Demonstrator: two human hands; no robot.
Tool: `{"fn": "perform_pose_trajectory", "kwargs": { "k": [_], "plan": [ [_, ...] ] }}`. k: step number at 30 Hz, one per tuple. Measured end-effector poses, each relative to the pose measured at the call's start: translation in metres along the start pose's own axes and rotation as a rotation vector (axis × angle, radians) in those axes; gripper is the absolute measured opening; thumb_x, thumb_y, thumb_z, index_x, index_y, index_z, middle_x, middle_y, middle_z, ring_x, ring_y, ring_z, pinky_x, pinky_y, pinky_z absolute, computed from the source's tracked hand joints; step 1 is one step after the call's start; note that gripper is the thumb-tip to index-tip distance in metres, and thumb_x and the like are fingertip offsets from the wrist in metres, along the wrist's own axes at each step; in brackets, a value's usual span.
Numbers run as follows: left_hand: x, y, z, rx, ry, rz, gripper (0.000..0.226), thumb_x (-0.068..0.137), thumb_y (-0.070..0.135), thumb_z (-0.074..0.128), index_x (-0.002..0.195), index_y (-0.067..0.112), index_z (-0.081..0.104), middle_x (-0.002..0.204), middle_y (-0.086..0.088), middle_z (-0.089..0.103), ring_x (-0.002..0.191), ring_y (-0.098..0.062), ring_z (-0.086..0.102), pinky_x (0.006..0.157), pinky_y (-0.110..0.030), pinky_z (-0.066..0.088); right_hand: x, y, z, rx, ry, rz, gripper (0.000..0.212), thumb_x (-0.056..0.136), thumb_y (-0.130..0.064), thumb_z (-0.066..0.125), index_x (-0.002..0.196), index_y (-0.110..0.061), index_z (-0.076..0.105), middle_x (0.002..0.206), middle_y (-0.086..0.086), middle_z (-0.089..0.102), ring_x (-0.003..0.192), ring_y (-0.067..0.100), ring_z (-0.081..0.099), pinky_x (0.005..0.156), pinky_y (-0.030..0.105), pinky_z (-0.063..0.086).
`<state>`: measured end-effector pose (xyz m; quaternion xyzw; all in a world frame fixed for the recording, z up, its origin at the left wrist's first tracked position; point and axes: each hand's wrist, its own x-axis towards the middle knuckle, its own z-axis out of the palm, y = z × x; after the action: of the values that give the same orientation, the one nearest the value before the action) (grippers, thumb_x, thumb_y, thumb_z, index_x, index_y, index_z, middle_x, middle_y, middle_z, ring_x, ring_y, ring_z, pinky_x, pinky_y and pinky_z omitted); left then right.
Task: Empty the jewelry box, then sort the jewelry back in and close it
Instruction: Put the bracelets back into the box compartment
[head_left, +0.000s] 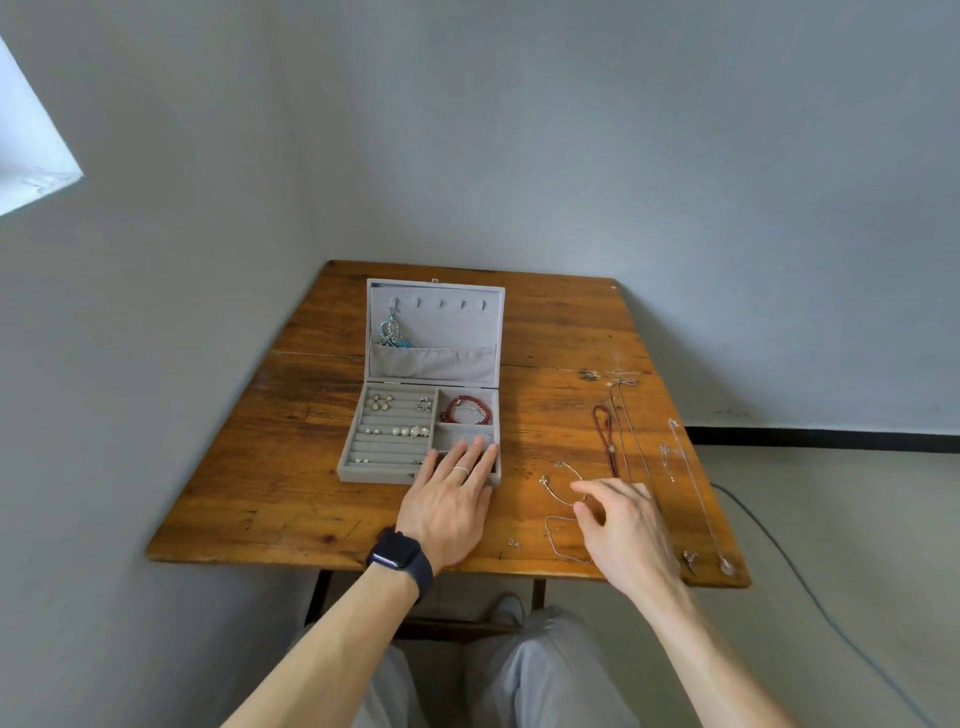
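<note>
A grey velvet jewelry box (358, 467) stands open on the wooden table (291, 467), lid upright. A teal earring (392, 333) hangs on a lid hook. Rings and pearl studs (397, 431) sit in the ring rolls, and a red bead bracelet (466, 410) lies in the upper right compartment. My left hand (449, 496) lies flat on the box's front right corner, fingers apart. My right hand (621, 527) hovers over a thin silver bangle (558, 480) on the table, thumb and forefinger curled close to its wire; whether they touch it is unclear.
Right of the box lie a dark red bead necklace (605, 436), long silver chains (691, 478), a fine chain (558, 540) by my right hand and small pieces near the front edge. Grey walls close in behind and left. A cable (810, 587) runs on the floor at right.
</note>
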<state>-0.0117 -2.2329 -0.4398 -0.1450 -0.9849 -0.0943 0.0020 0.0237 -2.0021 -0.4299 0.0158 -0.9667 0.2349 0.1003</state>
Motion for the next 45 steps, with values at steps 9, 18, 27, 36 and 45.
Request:
{"fn": "perform_pose_trajectory", "kwargs": {
  "k": [9, 18, 27, 36, 45],
  "plan": [
    [0.003, 0.009, 0.002, 0.054, 0.032, -0.049, 0.056, 0.107, 0.024, 0.029, 0.159, 0.027, 0.008, 0.165, -0.001, 0.019, 0.152, -0.025, 0.015, 0.122, -0.039, 0.015, 0.024, -0.005, 0.001, -0.111, -0.092, -0.011, 0.015, 0.093, -0.037, 0.066, 0.103, -0.031, 0.075, 0.112, -0.009, 0.071, 0.095, 0.014, 0.048, 0.084, 0.028, 0.045],
    [0.0, 0.009, 0.001, 0.069, 0.043, -0.036, 0.056, 0.107, 0.035, 0.027, 0.159, 0.026, 0.009, 0.164, -0.001, 0.021, 0.152, -0.024, 0.017, 0.122, -0.038, 0.015, 0.029, -0.005, 0.008, -0.207, -0.173, -0.118, 0.008, 0.098, -0.029, 0.06, 0.1, -0.026, 0.067, 0.102, -0.007, 0.062, 0.097, 0.016, 0.05, 0.081, 0.029, 0.047],
    [0.012, -0.012, -0.033, -0.042, 0.131, -0.009, 0.039, 0.104, 0.036, 0.037, 0.134, 0.025, 0.058, 0.128, 0.0, 0.066, 0.123, -0.024, 0.054, 0.099, -0.039, 0.044, 0.033, -0.004, 0.0, 0.004, -0.132, -0.072, 0.01, 0.103, -0.015, 0.045, 0.096, -0.021, 0.048, 0.092, -0.004, 0.062, 0.085, 0.016, 0.057, 0.07, 0.027, 0.043],
    [0.039, -0.043, -0.064, 0.214, -0.021, -0.02, 0.026, 0.096, 0.028, 0.056, 0.117, 0.035, 0.071, 0.113, 0.005, 0.071, 0.116, -0.022, 0.051, 0.097, -0.038, 0.04, 0.046, -0.026, 0.019, 0.324, -0.054, 0.089, 0.013, 0.103, -0.017, 0.049, 0.111, -0.027, 0.049, 0.101, -0.008, 0.066, 0.088, 0.011, 0.066, 0.071, 0.023, 0.053],
    [0.045, -0.031, -0.056, 0.376, -0.033, -0.025, 0.027, 0.092, 0.012, 0.054, 0.103, 0.026, 0.074, 0.098, -0.001, 0.071, 0.104, -0.023, 0.058, 0.094, -0.034, 0.037, 0.052, -0.035, 0.021, 0.386, -0.056, 0.106, 0.018, 0.102, -0.02, 0.051, 0.115, -0.032, 0.054, 0.101, -0.016, 0.065, 0.091, 0.006, 0.066, 0.082, 0.033, 0.057]
  ]
}}
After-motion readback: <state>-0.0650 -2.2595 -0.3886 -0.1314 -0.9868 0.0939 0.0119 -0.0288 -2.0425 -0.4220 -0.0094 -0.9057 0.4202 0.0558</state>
